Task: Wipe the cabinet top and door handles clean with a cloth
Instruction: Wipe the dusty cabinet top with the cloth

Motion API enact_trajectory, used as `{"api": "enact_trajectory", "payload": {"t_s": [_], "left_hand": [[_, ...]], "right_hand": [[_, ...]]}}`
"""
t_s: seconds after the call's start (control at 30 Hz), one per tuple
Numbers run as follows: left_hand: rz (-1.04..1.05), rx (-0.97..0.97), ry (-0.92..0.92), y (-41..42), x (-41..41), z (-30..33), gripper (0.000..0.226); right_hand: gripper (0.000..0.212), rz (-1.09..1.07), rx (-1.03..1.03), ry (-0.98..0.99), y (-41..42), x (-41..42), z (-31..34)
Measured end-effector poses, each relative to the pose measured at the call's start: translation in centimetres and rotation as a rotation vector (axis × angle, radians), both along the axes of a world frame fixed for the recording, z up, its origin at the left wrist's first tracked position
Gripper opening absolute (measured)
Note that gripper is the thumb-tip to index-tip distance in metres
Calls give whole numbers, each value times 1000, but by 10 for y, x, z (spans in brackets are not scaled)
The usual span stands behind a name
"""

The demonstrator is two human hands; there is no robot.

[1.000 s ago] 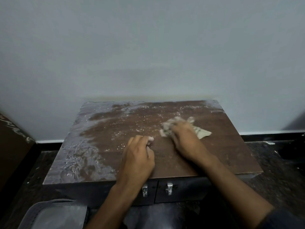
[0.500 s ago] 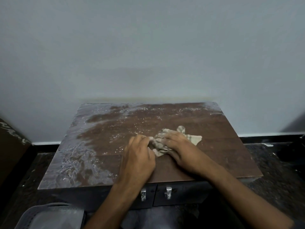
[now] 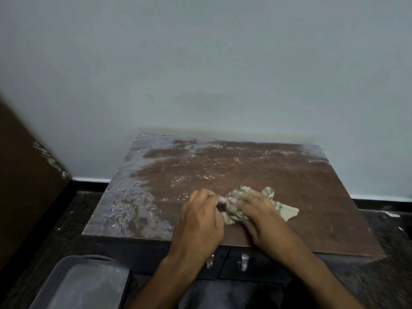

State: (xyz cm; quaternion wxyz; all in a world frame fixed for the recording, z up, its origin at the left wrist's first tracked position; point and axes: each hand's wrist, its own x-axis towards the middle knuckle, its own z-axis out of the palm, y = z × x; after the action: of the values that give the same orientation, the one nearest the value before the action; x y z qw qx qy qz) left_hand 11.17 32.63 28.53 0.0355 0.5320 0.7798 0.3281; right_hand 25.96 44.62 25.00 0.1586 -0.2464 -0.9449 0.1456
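The brown cabinet top (image 3: pixel 289 175) carries a white dusty film along its left side (image 3: pixel 129 208) and white specks across the middle. A crumpled pale cloth (image 3: pixel 287 211) lies near the front middle. My right hand (image 3: pixel 260 217) presses down on it with fingers laid over the cloth. My left hand (image 3: pixel 198 221) rests on the top just left of the cloth, fingers curled under, a fingertip touching the cloth's edge. Two metal door handles (image 3: pixel 210 262) (image 3: pixel 244 262) show below the front edge, between my forearms.
A grey plastic bin (image 3: pixel 84 284) stands on the dark floor at the lower left. A brown panel (image 3: pixel 24 175) leans along the left. The pale wall (image 3: pixel 200 74) runs directly behind the cabinet.
My right hand has dragged the cloth from the middle of the top toward the front, up against my left hand. The left hand has stayed in place.
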Motion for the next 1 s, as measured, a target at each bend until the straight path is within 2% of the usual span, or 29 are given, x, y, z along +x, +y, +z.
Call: {"api": "enact_trajectory", "payload": {"t_s": [0.1, 0.27, 0.33, 0.43, 0.47, 0.53, 0.6, 0.67, 0.73, 0.8, 0.87, 0.93, 1.0], "left_hand": [[25, 3, -14, -11, -8, -1, 28], [74, -14, -34, -19, -17, 3, 31], [122, -6, -36, -21, -23, 4, 32], [163, -4, -29, -24, -31, 5, 29], [159, -6, -30, -26, -33, 4, 30], [148, -4, -45, -30, -34, 3, 31], [148, -3, -56, -33, -34, 3, 32], [156, 1, -60, -34, -35, 3, 32], [168, -7, -50, -31, -37, 2, 31], [174, -12, -33, -25, -39, 1, 26], [160, -7, -24, -23, -41, 1, 23], [137, -8, -24, -23, -40, 2, 26], [109, -14, -27, -26, -39, 4, 29]], "right_hand": [[41, -147, 21, -2, 18, -25, -4], [39, -193, -15, -18, 36, -88, 9], [37, -85, -17, -18, 18, -95, 13], [38, 220, -22, -9, -8, -72, 12], [38, 246, -19, -18, 0, -64, 13], [36, 148, -12, 7, 34, -60, 10], [35, -92, -8, 6, 60, -66, 9], [36, -196, 19, -28, 52, -81, 10], [36, -87, 8, -5, 17, -95, 9], [39, 144, -3, 20, -18, -91, 7], [38, 253, -11, 18, -20, -80, 10], [35, 175, -15, 32, 8, -69, 10], [35, -36, -6, 52, 43, -62, 10]]}}
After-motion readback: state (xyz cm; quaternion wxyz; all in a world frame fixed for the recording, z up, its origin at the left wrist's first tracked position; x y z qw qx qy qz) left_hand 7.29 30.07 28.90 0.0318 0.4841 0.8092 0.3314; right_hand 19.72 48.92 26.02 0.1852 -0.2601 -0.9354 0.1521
